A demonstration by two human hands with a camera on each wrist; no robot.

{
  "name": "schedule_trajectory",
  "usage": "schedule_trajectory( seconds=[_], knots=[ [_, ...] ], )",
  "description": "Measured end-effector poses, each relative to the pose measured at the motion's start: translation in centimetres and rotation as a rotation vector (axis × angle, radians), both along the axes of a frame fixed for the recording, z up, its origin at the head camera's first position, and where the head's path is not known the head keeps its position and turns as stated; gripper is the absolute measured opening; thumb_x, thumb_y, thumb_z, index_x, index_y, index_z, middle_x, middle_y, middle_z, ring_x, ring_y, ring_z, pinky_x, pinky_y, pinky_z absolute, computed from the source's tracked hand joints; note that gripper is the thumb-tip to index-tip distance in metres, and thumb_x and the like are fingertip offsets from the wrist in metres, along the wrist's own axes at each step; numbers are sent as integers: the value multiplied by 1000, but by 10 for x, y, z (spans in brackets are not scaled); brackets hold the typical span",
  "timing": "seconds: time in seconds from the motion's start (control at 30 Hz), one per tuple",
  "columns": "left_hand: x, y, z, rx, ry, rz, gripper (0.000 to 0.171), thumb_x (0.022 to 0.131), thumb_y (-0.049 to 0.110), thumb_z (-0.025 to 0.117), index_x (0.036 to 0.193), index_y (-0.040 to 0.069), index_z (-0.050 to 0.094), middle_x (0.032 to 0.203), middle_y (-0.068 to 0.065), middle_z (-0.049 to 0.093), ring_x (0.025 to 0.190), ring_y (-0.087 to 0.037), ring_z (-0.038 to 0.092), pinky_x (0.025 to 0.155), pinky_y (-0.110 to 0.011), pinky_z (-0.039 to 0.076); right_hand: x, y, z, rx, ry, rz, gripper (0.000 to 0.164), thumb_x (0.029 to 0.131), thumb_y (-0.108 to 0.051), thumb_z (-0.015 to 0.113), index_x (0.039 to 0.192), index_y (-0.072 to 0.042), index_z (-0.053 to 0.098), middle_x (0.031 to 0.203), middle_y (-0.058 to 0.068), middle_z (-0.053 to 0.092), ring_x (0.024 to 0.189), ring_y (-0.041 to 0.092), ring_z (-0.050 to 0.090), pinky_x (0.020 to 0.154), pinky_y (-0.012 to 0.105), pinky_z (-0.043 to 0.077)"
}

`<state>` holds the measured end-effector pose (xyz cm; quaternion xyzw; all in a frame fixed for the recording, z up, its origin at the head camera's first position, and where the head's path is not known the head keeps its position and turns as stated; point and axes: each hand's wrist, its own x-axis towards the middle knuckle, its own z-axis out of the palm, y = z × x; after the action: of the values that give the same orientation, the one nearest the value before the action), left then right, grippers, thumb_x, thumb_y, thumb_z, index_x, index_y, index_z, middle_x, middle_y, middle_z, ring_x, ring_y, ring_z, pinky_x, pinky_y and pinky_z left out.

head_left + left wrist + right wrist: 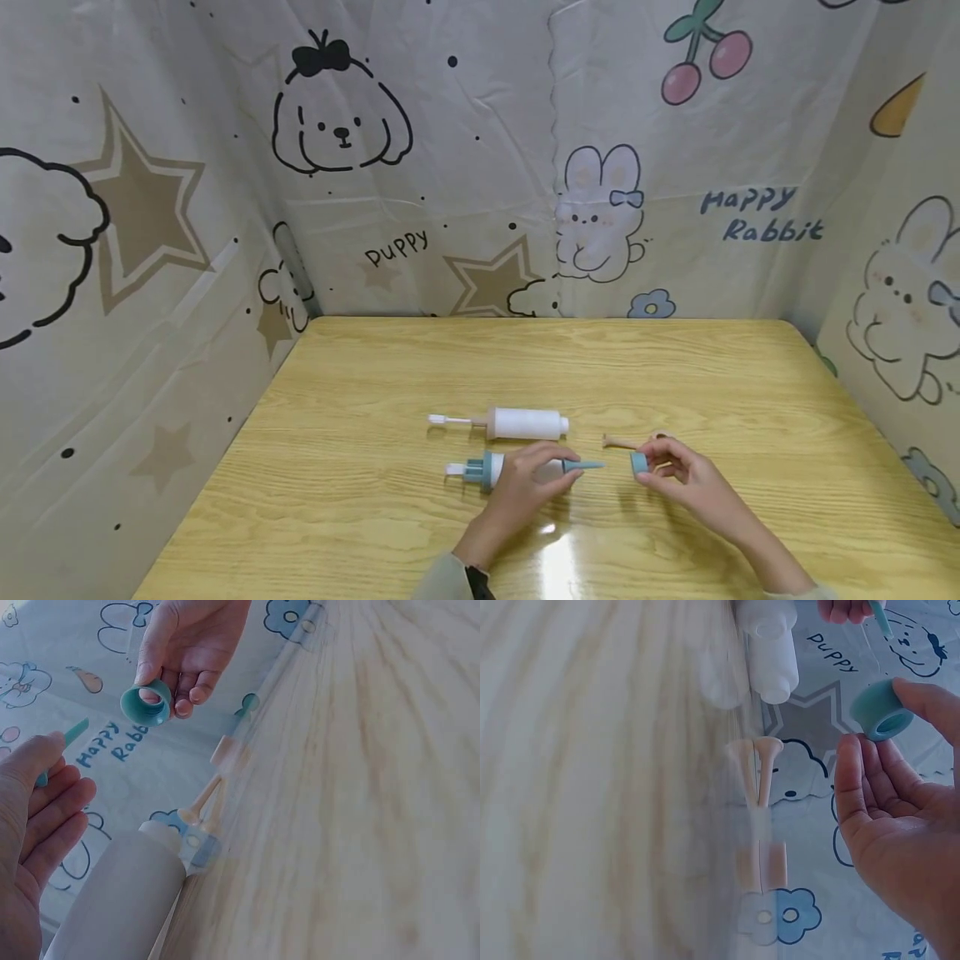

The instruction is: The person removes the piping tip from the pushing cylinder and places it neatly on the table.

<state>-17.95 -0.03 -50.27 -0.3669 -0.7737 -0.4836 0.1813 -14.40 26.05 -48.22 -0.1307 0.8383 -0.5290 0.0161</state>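
Note:
My left hand (521, 482) pinches a teal tapered nozzle (583, 465), its thin point aimed right. Below that hand lies a white bottle with a teal collar (474, 472) and a pale tip; the hand hides its middle. Between thumb and fingertips, my right hand (693, 482) holds a short teal ring cap (638, 462). The left wrist view shows threads inside this ring cap (146, 705), and its hollow also appears in the right wrist view. A small gap separates nozzle and ring cap.
Behind the left hand lies a second white bottle (528, 423) with a beige collar and brush-like tip. A beige tapered nozzle (618, 442) and a beige ring (660, 434) lie near the right hand. Printed cloth (480, 167) surrounds the wooden table (337, 375).

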Motion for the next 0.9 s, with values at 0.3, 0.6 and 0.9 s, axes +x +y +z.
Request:
schedule_trajectory(
  seconds=[0.3,0.6,0.9],
  knots=[
    [-1,13,-1,-4,23,-16,12,84,12,77,94,7,72,97,-7,76,91,-16,73,88,-13,54,5,17,2,24,-6,-37,29,94,-11,64,118,4,56,107,-3,59,92,-3,58,78,17,53],
    [0,24,-1,-17,57,-12,11,84,12,77,93,7,73,94,-6,76,87,-14,73,82,-18,58,11,34,-1,68,30,-65,31,94,-10,64,120,4,56,104,-9,58,92,-4,56,78,15,52],
    [-2,35,-4,-36,79,4,13,83,14,78,93,8,73,94,-5,76,88,-13,73,85,-12,55,13,44,1,62,-16,-96,31,94,-12,64,120,3,55,101,-11,59,87,0,58,75,18,53]
  ],
)
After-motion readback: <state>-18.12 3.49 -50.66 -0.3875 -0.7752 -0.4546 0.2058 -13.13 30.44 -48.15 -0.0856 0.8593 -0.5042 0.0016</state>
